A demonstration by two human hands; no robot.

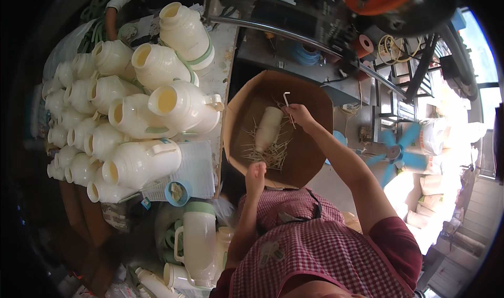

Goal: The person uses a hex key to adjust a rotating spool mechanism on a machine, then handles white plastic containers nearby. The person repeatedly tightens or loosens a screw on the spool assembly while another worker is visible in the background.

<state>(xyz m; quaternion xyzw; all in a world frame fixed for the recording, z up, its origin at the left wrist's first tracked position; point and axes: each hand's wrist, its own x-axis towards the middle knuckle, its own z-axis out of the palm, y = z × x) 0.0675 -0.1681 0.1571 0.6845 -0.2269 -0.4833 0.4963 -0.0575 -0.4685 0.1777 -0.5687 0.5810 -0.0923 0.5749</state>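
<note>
In front of me stands a cardboard box [239, 106] with a pale cream, bottle-shaped plastic piece [269, 126] lying in it. Thin pale strips [273, 155] are piled around the piece's near end. My right hand [297, 115] is closed around a thin whitish rod [286, 99] with a bent top, beside the cream piece. Over the box's near left side is my left hand [255, 176], its fingers curled together near the strips. What those fingers hold, if anything, is too small to make out.
Several cream jug bodies [142, 164] lie stacked on the table [226, 51] to the left, beside a small blue cup [177, 192]. Below stands a jug with a green rim [199, 240]. A metal rail [310, 38] crosses beyond the box; a blue fan [395, 152] is at right. Another person's arm [111, 22] shows far left.
</note>
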